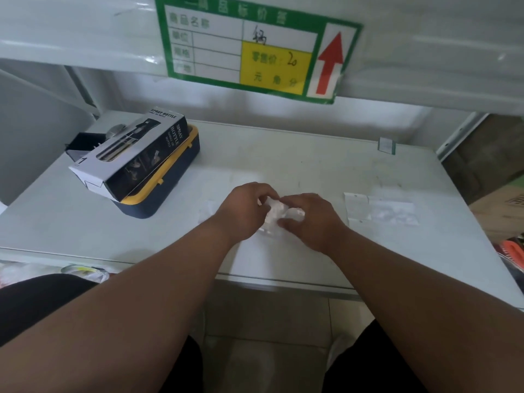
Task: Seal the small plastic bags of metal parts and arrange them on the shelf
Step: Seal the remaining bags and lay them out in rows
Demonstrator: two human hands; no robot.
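Small bag point(276, 211) between both hands

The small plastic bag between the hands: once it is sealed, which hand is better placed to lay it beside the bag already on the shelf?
Probably the right hand. The lying bag is on its side, while the left hand would have to cross over.

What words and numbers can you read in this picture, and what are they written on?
"SPRAY BOTTLE": top and side of the black box.
"1": white corner of that box.
"20": handwritten in the yellow field of the green price tag.
The tag's Chinese print and the box's small print: too blurred to read.
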